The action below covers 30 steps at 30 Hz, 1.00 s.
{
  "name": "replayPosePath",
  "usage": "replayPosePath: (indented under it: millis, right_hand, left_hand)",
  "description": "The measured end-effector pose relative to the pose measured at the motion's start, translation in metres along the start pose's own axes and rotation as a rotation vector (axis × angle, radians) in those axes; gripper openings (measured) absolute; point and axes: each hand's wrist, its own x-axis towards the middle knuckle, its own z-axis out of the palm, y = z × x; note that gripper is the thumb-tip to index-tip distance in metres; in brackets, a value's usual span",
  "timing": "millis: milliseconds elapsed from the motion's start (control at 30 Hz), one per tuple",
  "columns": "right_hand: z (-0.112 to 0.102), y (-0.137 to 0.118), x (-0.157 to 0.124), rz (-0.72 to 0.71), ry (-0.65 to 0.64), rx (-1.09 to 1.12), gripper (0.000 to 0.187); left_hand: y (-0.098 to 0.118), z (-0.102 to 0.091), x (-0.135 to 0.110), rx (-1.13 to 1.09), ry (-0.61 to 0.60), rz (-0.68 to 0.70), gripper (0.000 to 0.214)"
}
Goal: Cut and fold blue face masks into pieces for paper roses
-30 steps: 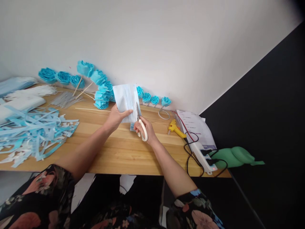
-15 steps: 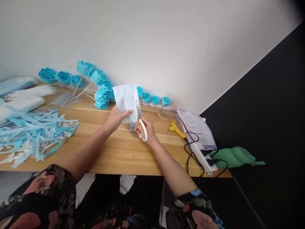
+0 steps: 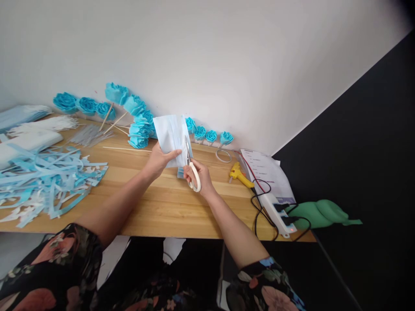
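My left hand [image 3: 160, 160] pinches a pale blue face mask [image 3: 168, 131] by its lower left part, thumb across the front. The mask is held up above the table. In my right hand [image 3: 201, 175] is a pair of scissors [image 3: 195, 176] with white handles, the blades pointing up along the mask's right side. A narrow strip at that side lies beyond the blades. Below the mask, a small folded blue piece [image 3: 180, 172] shows between my hands; part of it is hidden.
Blue fabric roses [image 3: 139, 129] stand along the wall. Cut blue and white strips [image 3: 48, 181] pile up at left, near stacked masks [image 3: 22, 115] and thin clear ties [image 3: 90, 134]. At right are a yellow glue gun [image 3: 240, 175], a wire ring [image 3: 223, 156], and a power strip [image 3: 275, 211] with cables.
Almost nothing differs. The scissors and both hands keep their place at the mask's right side, with only a very slight shift of the view.
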Motion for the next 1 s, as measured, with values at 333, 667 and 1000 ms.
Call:
replayPosePath:
  millis: [333, 667, 1000]
  right_hand:
    - [-0.003, 0.006, 0.002, -0.005, -0.017, -0.021, 0.043]
    - [-0.001, 0.005, 0.0, 0.013, -0.08, -0.038, 0.042]
    - [-0.002, 0.002, 0.0, 0.0, -0.105, -0.055, 0.055]
  left_hand:
    - [0.004, -0.007, 0.008, -0.11, 0.017, 0.076, 0.068]
    - [0.009, -0.005, 0.006, -0.162, -0.061, -0.036, 0.06]
    - [0.011, 0.0, 0.0, -0.079, -0.04, -0.034, 0.061]
